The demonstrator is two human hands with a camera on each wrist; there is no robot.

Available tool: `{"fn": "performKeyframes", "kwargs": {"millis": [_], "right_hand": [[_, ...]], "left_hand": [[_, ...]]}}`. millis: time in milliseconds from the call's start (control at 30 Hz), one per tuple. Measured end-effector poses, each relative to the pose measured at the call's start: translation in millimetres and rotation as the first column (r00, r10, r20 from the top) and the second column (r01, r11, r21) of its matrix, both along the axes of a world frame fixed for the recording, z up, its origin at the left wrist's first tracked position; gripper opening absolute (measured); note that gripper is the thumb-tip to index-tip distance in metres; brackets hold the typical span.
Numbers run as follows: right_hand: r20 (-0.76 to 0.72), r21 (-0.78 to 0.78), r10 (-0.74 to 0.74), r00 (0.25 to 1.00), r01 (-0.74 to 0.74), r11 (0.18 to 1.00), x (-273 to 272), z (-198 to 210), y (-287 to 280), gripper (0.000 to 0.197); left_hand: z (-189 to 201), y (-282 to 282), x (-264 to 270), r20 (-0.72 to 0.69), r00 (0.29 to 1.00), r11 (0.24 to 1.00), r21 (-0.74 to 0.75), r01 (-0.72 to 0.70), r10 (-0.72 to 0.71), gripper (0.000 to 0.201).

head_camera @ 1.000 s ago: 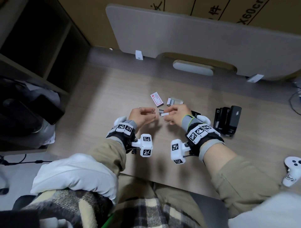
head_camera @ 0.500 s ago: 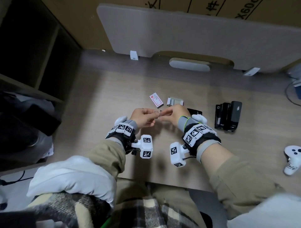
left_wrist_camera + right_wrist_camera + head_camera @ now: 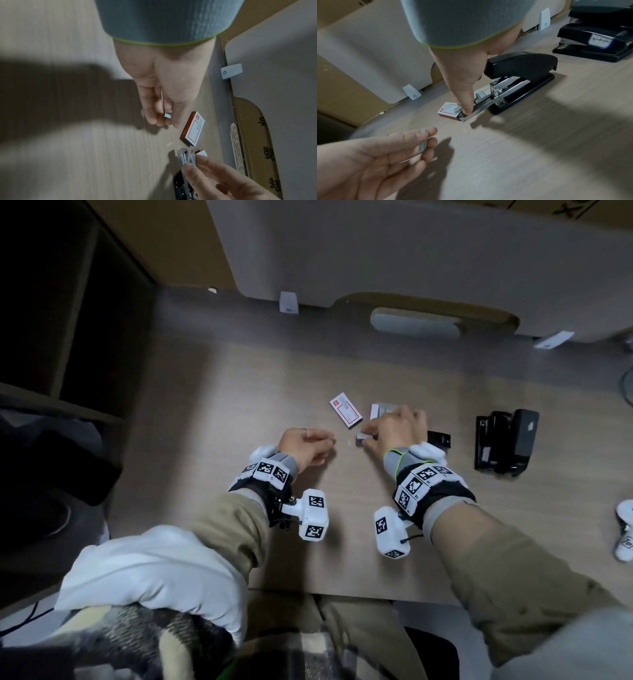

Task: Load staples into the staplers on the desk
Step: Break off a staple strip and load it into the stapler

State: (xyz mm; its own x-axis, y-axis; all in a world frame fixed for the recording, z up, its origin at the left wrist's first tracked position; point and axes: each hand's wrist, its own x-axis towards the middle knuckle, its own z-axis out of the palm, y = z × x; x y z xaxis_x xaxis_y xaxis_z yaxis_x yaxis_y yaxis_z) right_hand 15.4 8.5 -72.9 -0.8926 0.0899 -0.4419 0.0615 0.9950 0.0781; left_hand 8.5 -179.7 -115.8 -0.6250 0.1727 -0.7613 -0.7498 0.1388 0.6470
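A black stapler (image 3: 522,67) lies open on the desk, lid raised and metal magazine (image 3: 479,108) sticking out toward me. My right hand (image 3: 467,112) holds the front end of that magazine, thumb on top; in the head view the right hand (image 3: 366,434) hides most of the stapler (image 3: 439,438). My left hand (image 3: 167,120) pinches a short grey strip of staples (image 3: 167,115) between thumb and fingers, a little left of the magazine and apart from it. A red-and-white staple box (image 3: 346,414) lies just beyond the hands.
Two more black staplers (image 3: 507,443) stand side by side to the right. The open inner tray of a staple box (image 3: 378,409) lies behind my right hand. A white controller (image 3: 625,529) sits at the right edge. A grey partition (image 3: 411,251) closes the back; dark shelves stand left.
The hands met in the middle half a second ago and have since parted. The staple strip is now in my left hand, and my right hand has moved onto the stapler's magazine.
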Motion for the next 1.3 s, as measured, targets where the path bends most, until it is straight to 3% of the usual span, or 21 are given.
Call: {"fn": "performKeyframes", "kwargs": {"millis": [533, 700, 867, 1033, 1167, 1300], "right_hand": [[0.011, -0.068, -0.061, 0.998, 0.061, 0.996, -2, -15, 3, 0.023], [-0.010, -0.118, -0.074, 0.997, 0.073, 0.990, -1, -14, 1, 0.032], [-0.146, -0.295, -0.171, 0.974, 0.122, 0.948, 5, -5, 4, 0.047], [-0.109, -0.460, -0.174, 0.979, 0.105, 0.882, 9, 9, 9, 0.036], [-0.115, -0.522, -0.305, 0.946, 0.203, 0.828, 12, 19, 21, 0.025], [-0.125, -0.513, -0.310, 0.943, 0.206, 0.833, 17, 26, 35, 0.022]], "left_hand": [[-12, 4, -13, -0.001, 0.994, 0.993, -0.050, 0.109, -0.109, 0.015], [-10, 5, -12, -0.009, 0.994, 0.994, 0.006, 0.108, -0.108, 0.017], [1, 14, -11, -0.041, 0.994, 0.993, 0.070, 0.099, -0.097, 0.029], [21, 39, -14, -0.141, 0.982, 0.991, 0.027, 0.132, -0.127, 0.020], [31, 49, -17, -0.075, 0.988, 0.984, 0.113, 0.140, -0.132, 0.018], [36, 60, -15, -0.046, 0.986, 0.982, 0.092, 0.165, -0.161, 0.025]]}}
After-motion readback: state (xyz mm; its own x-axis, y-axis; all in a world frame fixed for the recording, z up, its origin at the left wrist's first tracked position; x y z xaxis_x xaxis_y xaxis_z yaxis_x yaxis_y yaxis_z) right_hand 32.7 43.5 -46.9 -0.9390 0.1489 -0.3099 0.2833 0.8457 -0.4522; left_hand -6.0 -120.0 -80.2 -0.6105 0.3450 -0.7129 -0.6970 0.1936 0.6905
